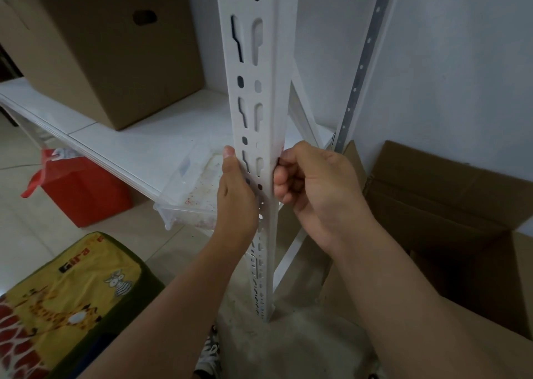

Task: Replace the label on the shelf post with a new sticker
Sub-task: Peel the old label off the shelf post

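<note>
A white slotted metal shelf post (266,90) runs upright through the middle of the head view. My left hand (238,194) grips its left face, thumb up along the edge. My right hand (314,188) is curled against the post's right edge, fingertips pressed to the corner. A faint reddish smear (280,145) shows on that corner just above the fingers. No label or sticker can be made out; whatever lies under the fingertips is hidden.
A white shelf board (129,136) carries a closed cardboard box (109,50) and a clear plastic tray (190,188). An open cardboard box (450,205) stands at the right, a red bag (83,188) on the floor at the left, and a yellow giraffe-print cushion (72,301) at the lower left.
</note>
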{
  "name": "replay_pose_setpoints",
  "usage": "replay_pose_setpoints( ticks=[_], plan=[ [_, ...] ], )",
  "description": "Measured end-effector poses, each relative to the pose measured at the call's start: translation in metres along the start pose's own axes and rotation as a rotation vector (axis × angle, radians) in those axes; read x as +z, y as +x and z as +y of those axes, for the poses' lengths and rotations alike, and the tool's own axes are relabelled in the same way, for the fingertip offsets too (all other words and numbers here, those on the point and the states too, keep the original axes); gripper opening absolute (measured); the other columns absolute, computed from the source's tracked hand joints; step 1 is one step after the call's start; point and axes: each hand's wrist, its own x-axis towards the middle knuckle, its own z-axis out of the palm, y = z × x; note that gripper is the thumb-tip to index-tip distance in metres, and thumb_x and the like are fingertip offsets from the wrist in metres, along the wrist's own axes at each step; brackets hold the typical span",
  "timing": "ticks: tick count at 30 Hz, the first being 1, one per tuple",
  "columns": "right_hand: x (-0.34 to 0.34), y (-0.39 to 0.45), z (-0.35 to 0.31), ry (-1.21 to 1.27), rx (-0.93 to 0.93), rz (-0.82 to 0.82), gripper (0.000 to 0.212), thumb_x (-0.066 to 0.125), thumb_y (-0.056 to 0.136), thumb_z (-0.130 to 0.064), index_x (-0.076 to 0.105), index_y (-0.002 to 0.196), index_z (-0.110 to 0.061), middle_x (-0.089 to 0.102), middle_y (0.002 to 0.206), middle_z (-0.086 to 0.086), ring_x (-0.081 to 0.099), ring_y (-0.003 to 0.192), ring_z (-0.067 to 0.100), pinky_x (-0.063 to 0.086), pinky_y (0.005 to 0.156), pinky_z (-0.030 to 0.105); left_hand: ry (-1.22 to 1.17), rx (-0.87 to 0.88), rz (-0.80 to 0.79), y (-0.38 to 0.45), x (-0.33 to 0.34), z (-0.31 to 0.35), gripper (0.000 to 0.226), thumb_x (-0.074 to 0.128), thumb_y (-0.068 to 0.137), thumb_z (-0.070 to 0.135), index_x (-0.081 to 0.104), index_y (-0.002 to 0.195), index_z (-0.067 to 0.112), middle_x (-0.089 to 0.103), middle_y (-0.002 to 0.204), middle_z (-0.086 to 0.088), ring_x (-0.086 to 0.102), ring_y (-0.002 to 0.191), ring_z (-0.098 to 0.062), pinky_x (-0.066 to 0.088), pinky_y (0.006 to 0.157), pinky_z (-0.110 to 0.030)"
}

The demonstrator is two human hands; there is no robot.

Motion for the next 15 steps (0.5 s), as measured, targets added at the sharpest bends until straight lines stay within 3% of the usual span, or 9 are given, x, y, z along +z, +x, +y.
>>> replay_pose_setpoints(
  ticks=[3, 7, 12, 15],
  plan=[
    [-0.0019, 0.0006, 0.0015, 0.040, 0.036, -0.001, 0.026, 0.052, 0.088, -0.009, 0.061, 0.064, -0.007, 0.058, 0.054, 0.009, 0.051, 0.045, 0.017, 0.043, 0.044, 0.024, -0.006, 0.010, -0.012, 0.0001, -0.0006, 0.0006, 0.059, 0.014, 0.105, 0.041, 0.059, 0.070, 0.026, 0.061, 0.049, 0.017, 0.057, 0.051, 0.013, 0.041, 0.048, -0.001],
    [-0.0034, -0.0023, -0.0002, -0.109, -0.031, 0.008, 0.028, 0.053, 0.090, -0.021, 0.062, 0.068, -0.007, 0.061, 0.056, 0.010, 0.053, 0.047, 0.019, 0.045, 0.046, 0.025, -0.008, 0.010, 0.004, 0.0008, -0.0003, -0.0007, 0.060, 0.015, 0.105, 0.041, 0.057, 0.065, 0.023, 0.059, 0.046, 0.017, 0.056, 0.047, 0.011, 0.042, 0.047, -0.003],
    [-0.0039, -0.0037, -0.0023, -0.241, -0.100, 0.031, 0.025, 0.053, 0.092, -0.012, 0.065, 0.080, 0.006, 0.061, 0.054, 0.006, 0.054, 0.047, 0.015, 0.047, 0.046, 0.023, -0.001, -0.002, 0.023, 0.0017, 0.0001, -0.0017, 0.057, 0.016, 0.104, 0.044, 0.052, 0.066, 0.021, 0.056, 0.057, 0.005, 0.052, 0.044, 0.011, 0.039, 0.046, -0.004],
    [-0.0019, -0.0044, 0.0008, -0.320, -0.199, 0.061, 0.023, 0.053, 0.091, -0.010, 0.065, 0.078, 0.004, 0.061, 0.051, 0.002, 0.054, 0.044, 0.009, 0.048, 0.046, 0.018, 0.013, 0.001, 0.015, 0.0029, 0.0004, -0.0031, 0.059, 0.016, 0.104, 0.043, 0.056, 0.067, 0.020, 0.060, 0.055, 0.006, 0.056, 0.048, 0.010, 0.042, 0.048, -0.003]
  ],
)
